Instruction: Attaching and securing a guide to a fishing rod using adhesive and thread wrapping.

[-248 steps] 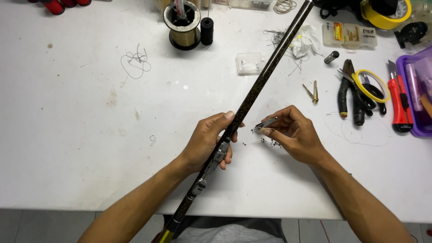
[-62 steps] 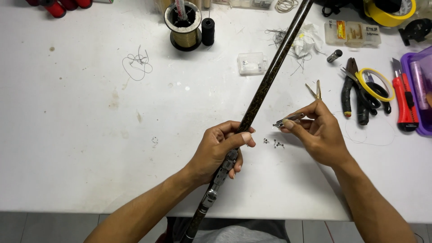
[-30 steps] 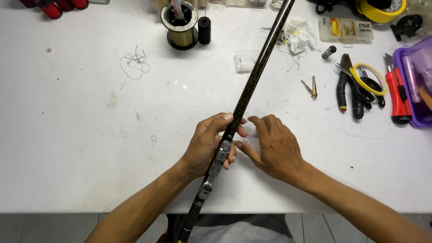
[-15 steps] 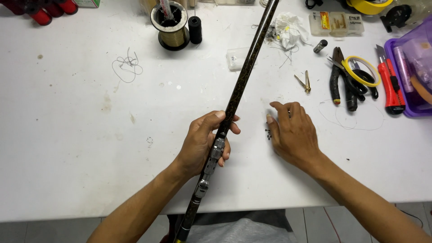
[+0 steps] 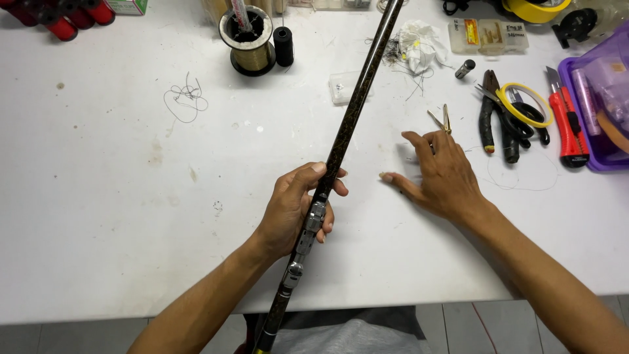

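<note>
A long dark fishing rod (image 5: 350, 115) runs from the table's front edge up to the back, with a silver reel seat (image 5: 309, 226) near its lower end. My left hand (image 5: 295, 206) is wrapped around the rod just above that seat. My right hand (image 5: 440, 174) lies palm down on the white table (image 5: 105, 216) to the right of the rod, fingers spread, holding nothing. Small brass snips (image 5: 442, 119) lie just beyond its fingertips.
Black pliers (image 5: 488, 115), scissors with a yellow ring (image 5: 524, 108) and a red utility knife (image 5: 567, 128) lie at the right, beside a purple tray (image 5: 599, 98). A spool of line (image 5: 246, 39), a black thread spool (image 5: 284, 44), a small clear box (image 5: 341, 88) and a loose line tangle (image 5: 187, 101) sit farther back.
My right hand, which earlier pinched a small tool next to the rod, has let go, moved right and opened flat on the table. My left hand keeps its grip on the rod.
</note>
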